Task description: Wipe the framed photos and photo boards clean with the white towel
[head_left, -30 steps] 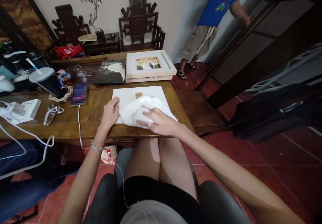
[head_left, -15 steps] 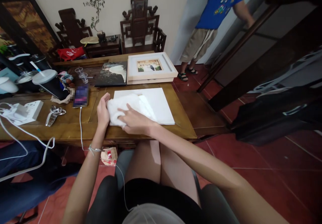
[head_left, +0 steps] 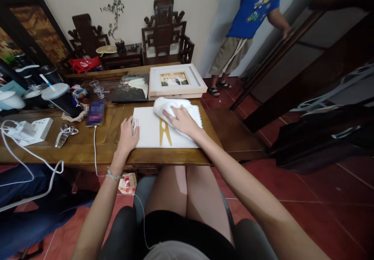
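A flat white rectangular panel or book cover [head_left: 149, 133] lies on the wooden table in front of me, bearing a gold A-like mark [head_left: 165, 133] and small dark print near its left edge. My left hand [head_left: 128, 135] rests against that left edge, thumb apart from the fingers. Bunched under my right hand [head_left: 184, 119] is a white cloth [head_left: 194, 112], pressed onto the panel's upper right part with the fingers gripping into it. The cloth hides that corner and touches the top of the gold mark.
Behind the panel lie a framed picture [head_left: 201, 81] and a dark photo board [head_left: 119, 90]. To the left are a charging phone [head_left: 96, 112], a hair clip [head_left: 66, 134], a power strip [head_left: 43, 129] and a lidded cup [head_left: 60, 96]. A person in a blue shirt [head_left: 254, 10] stands beyond.
My right hand has carried the cloth from the panel's left side to its upper right, uncovering the gold mark and print. My left hand has left the cloth and lies at the panel's edge.
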Tool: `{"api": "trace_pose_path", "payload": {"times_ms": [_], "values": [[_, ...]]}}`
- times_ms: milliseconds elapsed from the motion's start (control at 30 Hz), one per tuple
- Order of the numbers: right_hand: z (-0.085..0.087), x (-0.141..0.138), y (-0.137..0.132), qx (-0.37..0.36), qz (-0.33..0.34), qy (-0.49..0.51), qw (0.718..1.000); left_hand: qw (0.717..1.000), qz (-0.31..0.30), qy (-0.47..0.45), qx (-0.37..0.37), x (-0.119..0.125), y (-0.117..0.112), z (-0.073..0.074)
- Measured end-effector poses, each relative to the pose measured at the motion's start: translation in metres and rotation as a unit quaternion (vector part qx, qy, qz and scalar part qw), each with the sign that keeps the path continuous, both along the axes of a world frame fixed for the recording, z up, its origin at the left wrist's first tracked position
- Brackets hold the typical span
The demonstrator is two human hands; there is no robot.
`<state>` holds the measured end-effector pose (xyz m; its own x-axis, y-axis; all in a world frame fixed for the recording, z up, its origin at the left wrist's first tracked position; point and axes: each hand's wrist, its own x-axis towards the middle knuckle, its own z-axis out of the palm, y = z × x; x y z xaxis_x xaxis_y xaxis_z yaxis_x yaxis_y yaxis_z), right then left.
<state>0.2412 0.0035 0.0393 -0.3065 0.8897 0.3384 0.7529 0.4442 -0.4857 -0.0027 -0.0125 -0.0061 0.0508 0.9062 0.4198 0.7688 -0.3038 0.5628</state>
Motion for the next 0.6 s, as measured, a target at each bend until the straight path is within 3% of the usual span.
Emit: {"api": "trace_pose_path", "payload": {"times_ms": [100,200,333,433,600], "values": [[-0.011,0.019,-0.026,0.011,-0.007,-0.091,0.996,0.999,-0.002,-0.042,-0.020,-0.001,0.000,0.002],[-0.017,0.029,-0.046,0.012,0.057,-0.109,0.992,0.983,-0.007,-0.173,-0.063,-0.005,0.000,0.007],[-0.015,0.027,-0.057,0.038,0.084,-0.066,0.994,0.909,-0.028,-0.396,-0.127,-0.007,-0.005,0.020],[-0.008,0.021,-0.067,0.064,0.069,-0.033,0.995,0.853,-0.054,-0.497,-0.146,-0.003,-0.018,0.035],[0.004,0.001,-0.100,0.140,0.108,-0.054,0.983,0.841,-0.049,-0.528,-0.104,0.012,-0.061,0.074]]}}
